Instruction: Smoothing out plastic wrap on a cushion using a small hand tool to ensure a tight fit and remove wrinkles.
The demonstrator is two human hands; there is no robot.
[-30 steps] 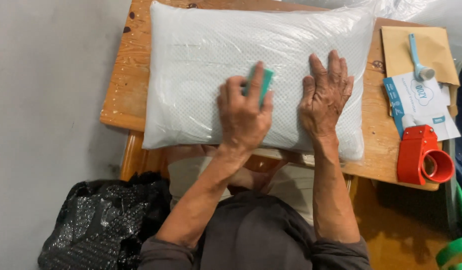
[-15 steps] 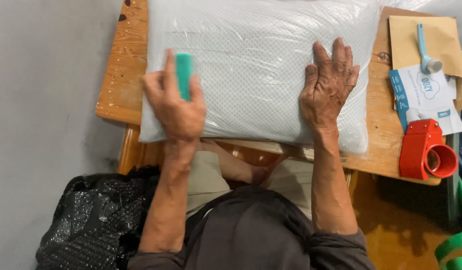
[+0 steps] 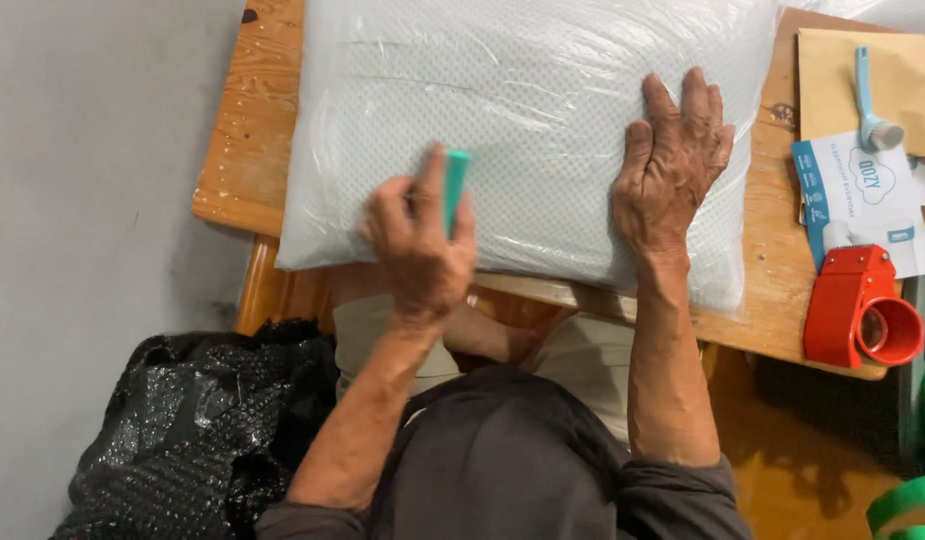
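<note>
1 head-worn view looks steeply down (close in) over the wooden table [image 3: 244, 170].

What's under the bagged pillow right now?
The pillow lies on the wooden table, overhanging its near edge. The right hand presses flat on it; the left hand holds a teal tool on it. Whatever lies beneath is covered.
</note>
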